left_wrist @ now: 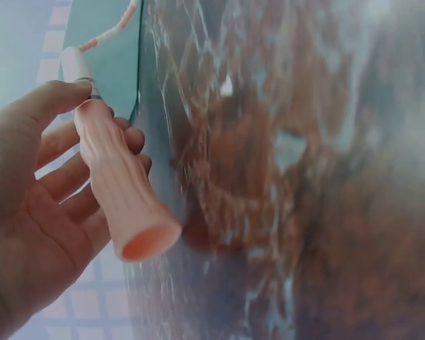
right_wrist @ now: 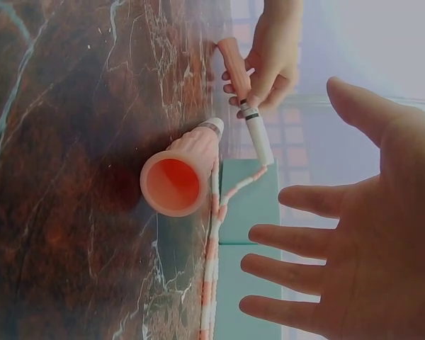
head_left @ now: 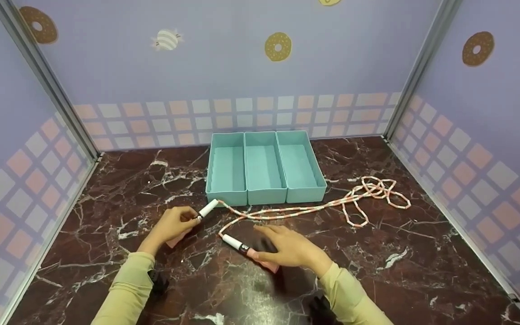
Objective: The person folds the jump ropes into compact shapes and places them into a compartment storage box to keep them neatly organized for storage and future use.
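Note:
A beaded jump rope [head_left: 282, 213] in orange and white lies on the dark marbled table, with a pink and white handle at each end. My left hand [head_left: 175, 224] pinches one handle [left_wrist: 120, 177] between thumb and fingers; its white tip points toward the blue box. The other handle [right_wrist: 177, 173] lies on the table, its hollow pink end toward the right wrist camera. Close beside and over that handle is my right hand [head_left: 289, 247], fingers spread and nothing held, as the right wrist view [right_wrist: 372, 227] shows.
A light blue box [head_left: 266, 196] with three side-by-side compartments stands behind the hands, near the back wall. The rope's looped tangle [head_left: 373, 192] spreads over the table to the right of it. Patterned panels [head_left: 481, 153] enclose the table on the left, back and right.

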Demonstrator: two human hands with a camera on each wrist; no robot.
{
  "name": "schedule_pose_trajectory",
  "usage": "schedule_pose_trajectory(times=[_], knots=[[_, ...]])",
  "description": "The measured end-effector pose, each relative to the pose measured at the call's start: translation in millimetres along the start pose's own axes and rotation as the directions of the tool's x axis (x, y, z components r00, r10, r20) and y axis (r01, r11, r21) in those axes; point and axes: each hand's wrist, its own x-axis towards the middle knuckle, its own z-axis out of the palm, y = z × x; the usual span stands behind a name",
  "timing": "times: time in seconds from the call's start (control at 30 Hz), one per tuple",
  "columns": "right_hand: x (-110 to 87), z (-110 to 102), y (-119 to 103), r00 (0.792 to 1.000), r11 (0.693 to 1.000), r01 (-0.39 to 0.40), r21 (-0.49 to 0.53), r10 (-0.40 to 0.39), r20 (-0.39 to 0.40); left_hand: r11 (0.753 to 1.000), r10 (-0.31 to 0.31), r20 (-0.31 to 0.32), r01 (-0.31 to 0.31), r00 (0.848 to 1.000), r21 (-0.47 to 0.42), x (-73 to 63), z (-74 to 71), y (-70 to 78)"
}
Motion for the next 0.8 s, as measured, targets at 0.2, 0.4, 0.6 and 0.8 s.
schedule_pose_trajectory(times=[0.2,0.4,0.6,0.8], knots=[[1.6,-3.8,-1.7,0.999,0.999,0.039,-0.021,-0.039,0.005,0.974,-0.062,0.043,0.069,0.997,-0.216,-4.3,4.4,8.7],[2.4,-3.5,-1.1,0.999,0.999,0.046,-0.023,-0.045,0.017,0.872,-0.131,0.119,0.172,0.984,-0.459,-8.9,9.9,16.7],[3.2,-2.0,-1.1,0.999,0.999,0.038,-0.019,-0.037,0.023,0.752,-0.184,0.176,0.254,0.967,-0.608,-12.2,15.1,22.0],[4.4,-3.3,-2.4,0.999,0.999,0.033,-0.020,-0.032,0.026,0.657,-0.182,0.220,0.285,0.958,-0.698,-14.9,19.1,23.8]])
